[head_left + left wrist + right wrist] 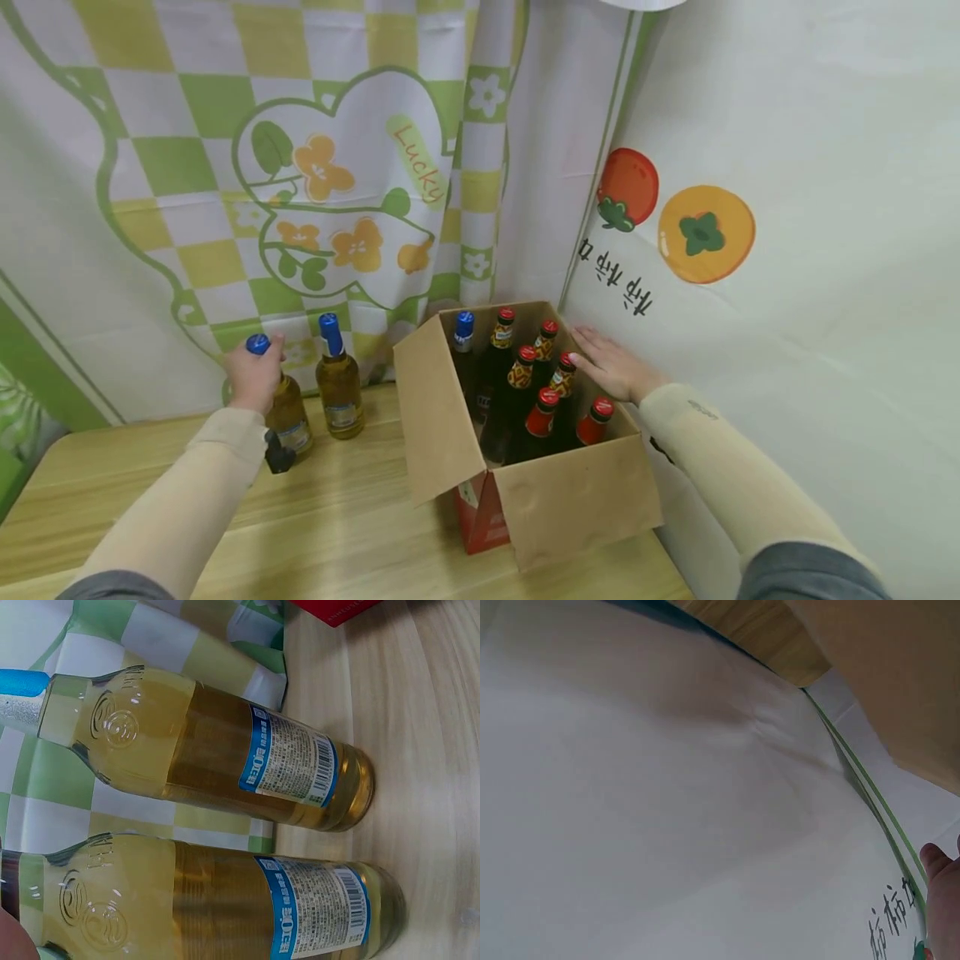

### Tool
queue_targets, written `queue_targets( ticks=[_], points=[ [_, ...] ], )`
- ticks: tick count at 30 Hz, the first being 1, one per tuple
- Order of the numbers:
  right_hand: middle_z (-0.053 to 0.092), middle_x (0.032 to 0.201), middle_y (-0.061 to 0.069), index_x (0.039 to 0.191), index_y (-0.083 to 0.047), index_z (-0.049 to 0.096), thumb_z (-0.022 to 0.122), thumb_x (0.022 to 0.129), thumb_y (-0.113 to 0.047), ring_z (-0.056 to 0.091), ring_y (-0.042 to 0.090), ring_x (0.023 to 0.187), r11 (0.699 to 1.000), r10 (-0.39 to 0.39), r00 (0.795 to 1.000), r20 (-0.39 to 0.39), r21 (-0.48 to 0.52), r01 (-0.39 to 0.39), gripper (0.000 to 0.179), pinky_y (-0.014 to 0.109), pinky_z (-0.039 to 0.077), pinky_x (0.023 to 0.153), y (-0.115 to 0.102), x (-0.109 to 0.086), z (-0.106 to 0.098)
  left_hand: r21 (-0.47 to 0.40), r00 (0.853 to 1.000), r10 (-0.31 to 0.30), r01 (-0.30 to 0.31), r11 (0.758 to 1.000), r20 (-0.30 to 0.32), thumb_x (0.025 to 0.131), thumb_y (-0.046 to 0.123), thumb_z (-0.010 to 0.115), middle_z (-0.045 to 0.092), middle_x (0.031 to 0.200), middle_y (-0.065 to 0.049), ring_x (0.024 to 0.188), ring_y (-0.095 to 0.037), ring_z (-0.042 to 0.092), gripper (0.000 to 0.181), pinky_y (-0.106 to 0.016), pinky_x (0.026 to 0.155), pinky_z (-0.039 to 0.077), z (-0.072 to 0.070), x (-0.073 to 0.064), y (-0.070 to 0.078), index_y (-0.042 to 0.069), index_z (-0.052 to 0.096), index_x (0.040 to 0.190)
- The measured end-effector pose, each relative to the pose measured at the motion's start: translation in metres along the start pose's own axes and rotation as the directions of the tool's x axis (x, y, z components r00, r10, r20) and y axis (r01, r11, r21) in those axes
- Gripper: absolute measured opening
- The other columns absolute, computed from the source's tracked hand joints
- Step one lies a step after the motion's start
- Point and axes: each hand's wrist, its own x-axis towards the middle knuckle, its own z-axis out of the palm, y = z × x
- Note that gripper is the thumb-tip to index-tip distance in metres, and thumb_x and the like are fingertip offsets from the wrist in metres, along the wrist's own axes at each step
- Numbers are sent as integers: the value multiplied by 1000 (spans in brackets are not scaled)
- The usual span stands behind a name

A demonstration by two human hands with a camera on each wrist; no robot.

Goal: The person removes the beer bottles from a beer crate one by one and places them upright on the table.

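My left hand (253, 377) grips the neck of a blue-capped glass bottle (291, 423) standing on the table at the left. This bottle (217, 900), with amber liquid and a blue-and-white label, fills the lower part of the left wrist view. Beside it stands a matching bottle (341, 392), apart from the hand. My right hand (609, 363) lies with extended fingers along the right rim of the open cardboard box (577, 496), its thumb close to a red-capped bottle (562, 377). In the right wrist view only part of the right hand (945, 900) shows.
Inside the box stand several red-capped bottles and a blue-capped bottle (464, 333). Its flaps (435, 408) spread outward over the wooden table (330, 517). A checked curtain (217, 175) hangs behind, and a white wall covering (840, 250) rises close on the right.
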Motion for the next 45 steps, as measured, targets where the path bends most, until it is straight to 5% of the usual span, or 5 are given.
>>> queue_targets(
  ticks=[7,12,22,36,45],
  points=[
    [18,162,37,155,15,24,25,115,-27,13,53,150,990,38,999,0,136,-38,58,61,12,121,3,-5,-4,38,999,48,-48,998,21,101,26,66,62,62,7,49,-6,49,33,-22,47,40,6,4,0,-3,67,85],
    [20,159,41,153,19,23,34,111,-16,16,55,148,999,6,999,31,46,-7,56,62,15,120,1,-4,-12,32,996,93,-94,995,8,100,21,67,63,60,4,47,-5,48,30,-21,47,40,9,8,1,-3,67,82],
    [23,162,34,156,15,22,35,110,-15,21,49,150,985,-51,995,90,-157,65,56,57,20,121,-9,4,-17,58,999,27,-28,998,25,101,25,65,61,60,11,51,-5,50,31,-21,50,41,-3,4,-2,-2,67,86],
    [21,162,35,156,15,20,34,110,-16,20,51,149,988,-37,991,128,-144,56,57,58,19,120,-7,9,-17,72,999,25,-28,997,43,103,26,62,62,63,8,48,-5,49,34,-23,48,41,-5,2,2,-5,67,91],
    [23,161,36,154,18,21,36,108,-14,22,52,148,983,-96,987,126,-143,114,58,57,20,121,-11,19,-9,93,992,75,-66,994,-99,98,19,67,49,60,6,54,-9,45,29,-24,53,37,-1,8,-2,3,55,77]
  ],
)
